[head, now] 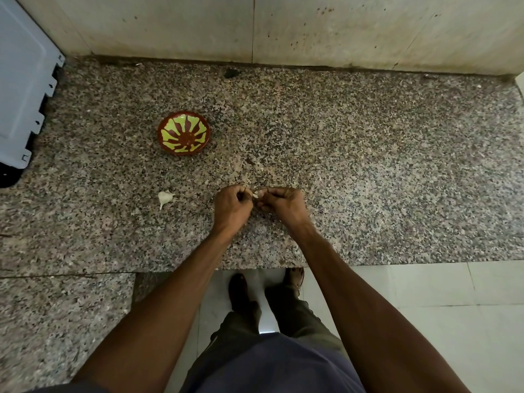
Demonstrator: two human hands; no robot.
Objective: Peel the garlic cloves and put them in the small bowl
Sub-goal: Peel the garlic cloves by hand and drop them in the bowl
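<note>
Just below the middle of the frame, the two hands meet over the speckled granite counter (pixel 368 165). The left hand (pixel 231 207) has its fingers curled tightly inward, thumb and fingertips pinching one end of a small pale garlic clove (pixel 255 194). The right hand (pixel 285 205) is curled the same way and touches the clove from the other side, its fingertips bunched against it. Only a sliver of the clove shows in the narrow gap between the hands, so how much skin is on it cannot be told. Neither hand is spread at all; both are closed down on this one small piece, knuckles upward, forearms running in from the bottom corners of the frame.

To the left of the hands, well apart from them, another piece of garlic (pixel 165 197) lies on the counter, white, with a papery tail pointing down. Farther up and left of centre sits the small bowl (pixel 184 133), red-brown with a yellow-green petal pattern; no cloves show inside it. A few pale flecks lie on the stone just above the hands.

At the upper left edge a grey plastic panel (pixel 22 80) leans over the counter. A pale wall (pixel 340 29) runs across the top.
</note>
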